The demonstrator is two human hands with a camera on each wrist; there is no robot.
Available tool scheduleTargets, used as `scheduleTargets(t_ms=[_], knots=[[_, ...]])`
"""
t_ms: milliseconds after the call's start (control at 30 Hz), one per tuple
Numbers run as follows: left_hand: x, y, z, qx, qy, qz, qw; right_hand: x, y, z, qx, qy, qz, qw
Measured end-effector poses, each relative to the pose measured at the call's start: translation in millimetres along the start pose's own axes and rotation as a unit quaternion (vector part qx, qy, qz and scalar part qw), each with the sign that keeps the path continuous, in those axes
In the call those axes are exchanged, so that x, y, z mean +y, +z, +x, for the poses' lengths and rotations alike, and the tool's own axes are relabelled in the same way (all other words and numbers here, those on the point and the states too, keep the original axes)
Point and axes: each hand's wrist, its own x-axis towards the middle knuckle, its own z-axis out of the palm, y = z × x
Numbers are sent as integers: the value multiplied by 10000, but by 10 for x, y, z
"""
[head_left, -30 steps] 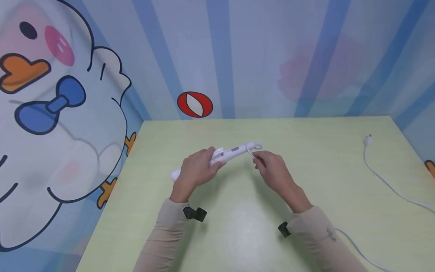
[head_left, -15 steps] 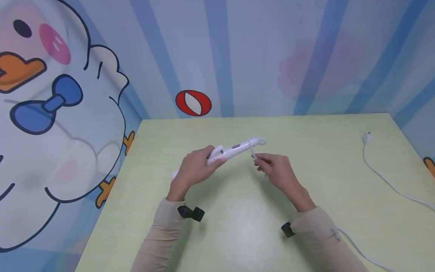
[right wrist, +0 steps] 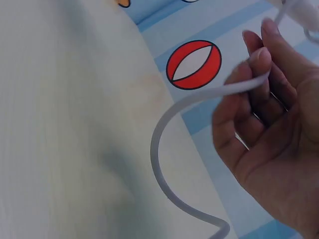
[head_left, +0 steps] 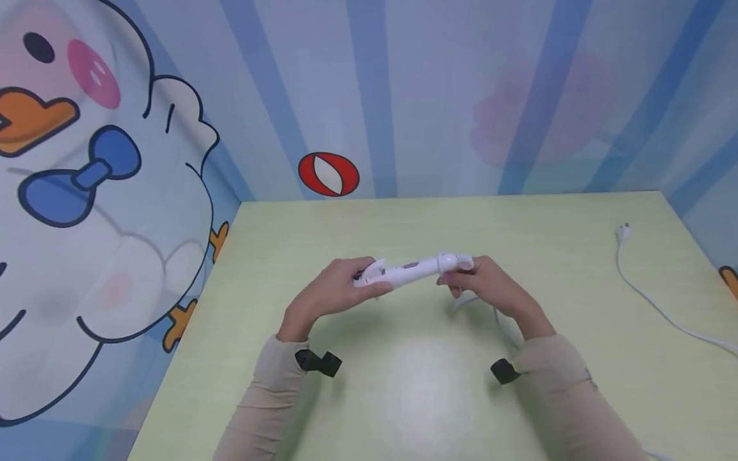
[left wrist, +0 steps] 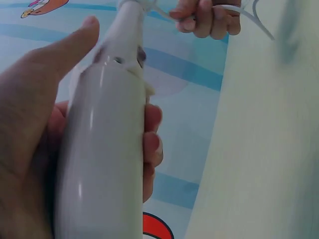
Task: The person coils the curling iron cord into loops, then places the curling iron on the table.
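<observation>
Soft glare on the tabletop [head_left: 421,390]

Right hand [right wrist: 274,149] holds curving white cord [right wrist: 155,144]; red-white ball print [right wrist: 193,64] beyond.

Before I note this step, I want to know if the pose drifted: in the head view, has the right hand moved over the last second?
Yes, to the right: the right hand now sits farther from the red ball pictured on the wall.

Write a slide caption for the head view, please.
Left hand grips a white wand-shaped device while the right hand holds its cord, a plug lying on the table.
</observation>
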Motion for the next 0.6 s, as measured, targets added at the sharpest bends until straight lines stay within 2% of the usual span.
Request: scheduleTargets(t_ms=[233,333,467,600], knots=[[-6,-18,-21,-147,116,4,9998,-58,-120,16,-715,-188,381,9965],[7,-34,-36,-261,272,137,9992,-124,-174,33,-909,-148,340,9952],[56,-50,-52,-419,423,538,9968,-218,-250,91,-1087,-26,-492,9929],[110,-54,-60,-543,394,1144,9912,-388,-283,149,-1389,-43,-1405,9803]])
